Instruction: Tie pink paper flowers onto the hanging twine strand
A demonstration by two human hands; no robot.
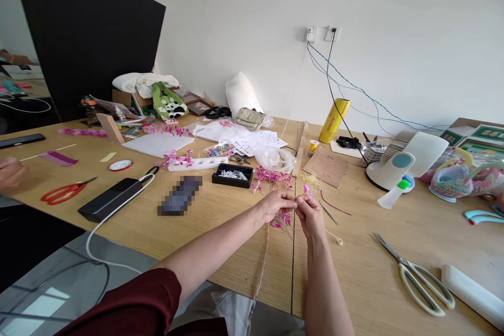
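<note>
Lying across the wide table [374,294], the work looks partway along, to judge by its spread. Scissors [425,283] rest at the lower right of the frame, out of the hands. Sprays [177,158] of pink flowers, seemingly made up, lie left of centre; I take these as done. The pile [273,176] at centre, just beyond the hands, seems the part left, though how much remains I cannot tell.

Near mid-frame, the left hand [280,207] has thumb and fingers pinched together; what lies between them is too small to make out. Just beside it, the right hand [310,214] is pinched too, apparently clamped on the stem of a flower [307,190]. That flower pokes out above the right fingertips, right of centre: pale pink to lilac, small, thin-petalled, its stem mostly hidden. Past it lie fine yellow threads [311,180], loosely tangled.
</note>
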